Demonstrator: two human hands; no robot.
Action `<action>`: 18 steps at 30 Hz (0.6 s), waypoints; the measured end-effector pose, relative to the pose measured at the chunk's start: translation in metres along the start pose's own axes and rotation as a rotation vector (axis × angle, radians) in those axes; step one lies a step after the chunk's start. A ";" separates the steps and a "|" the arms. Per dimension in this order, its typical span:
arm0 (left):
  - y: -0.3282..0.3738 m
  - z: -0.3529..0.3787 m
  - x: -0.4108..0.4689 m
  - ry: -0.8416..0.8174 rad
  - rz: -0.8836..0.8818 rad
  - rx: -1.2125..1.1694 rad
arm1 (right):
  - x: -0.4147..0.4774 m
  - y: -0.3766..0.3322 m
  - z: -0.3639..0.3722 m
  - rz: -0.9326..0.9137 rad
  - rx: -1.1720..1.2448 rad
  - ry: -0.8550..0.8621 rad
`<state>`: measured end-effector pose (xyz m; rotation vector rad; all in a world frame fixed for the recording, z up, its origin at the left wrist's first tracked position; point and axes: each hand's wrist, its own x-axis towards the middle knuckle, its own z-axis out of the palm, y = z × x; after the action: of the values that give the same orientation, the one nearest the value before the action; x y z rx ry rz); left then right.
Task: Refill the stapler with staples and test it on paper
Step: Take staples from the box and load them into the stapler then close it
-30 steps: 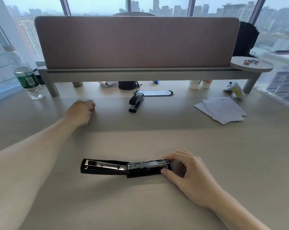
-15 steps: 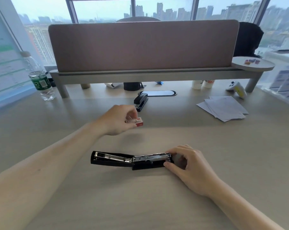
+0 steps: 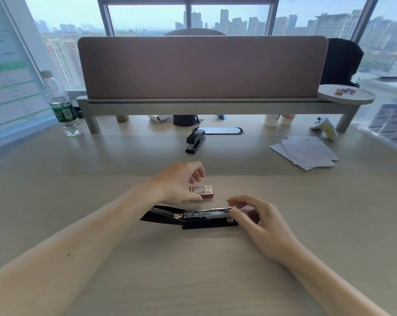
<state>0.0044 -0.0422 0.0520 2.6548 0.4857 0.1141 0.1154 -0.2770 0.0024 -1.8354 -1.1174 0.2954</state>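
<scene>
1. On the desk (image 3: 193,270), between the two forearms: opened stapler (image 3: 188,216), folded out flat, long axis left to right, metal channel facing up.
2. Just beyond the opened stapler, apart from it: staple box (image 3: 203,192), flat on the desk, long axis also left to right, roughly parallel.
3. Over the box, beyond the stapler's middle: left hand (image 3: 179,185), fingers loosely spread and arched, thumb at the box's near-left corner, not closed round it. Nearer of the two hands to the box.
4. At the stapler's right end: right hand (image 3: 259,220), fingers relaxed and slightly bent, holding nothing. Touching the channel tip or not: blurred, cannot tell.
5. Judged next: opening the box, then bringing a staple strip a short way back to the channel, with hardly any turning.
6. Counted: two staplers, the opened one and a closed second stapler (image 3: 195,141) well beyond it; one staple box; one loose paper stack (image 3: 304,151) far beyond and to the right, sheet number unclear; two hands.
</scene>
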 end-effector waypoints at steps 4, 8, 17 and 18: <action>-0.003 0.002 -0.002 0.005 -0.032 0.026 | 0.029 -0.005 -0.001 0.226 0.314 0.010; 0.005 0.011 -0.001 0.017 -0.019 -0.004 | 0.055 -0.016 0.011 0.359 0.352 -0.023; 0.003 0.016 0.001 0.069 -0.003 -0.031 | 0.055 -0.011 0.016 0.315 0.315 0.027; 0.003 0.016 0.001 0.068 -0.001 -0.033 | 0.056 -0.010 0.016 0.326 0.316 0.019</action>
<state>0.0085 -0.0512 0.0388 2.6250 0.5022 0.2115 0.1313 -0.2217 0.0157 -1.7232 -0.7072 0.6066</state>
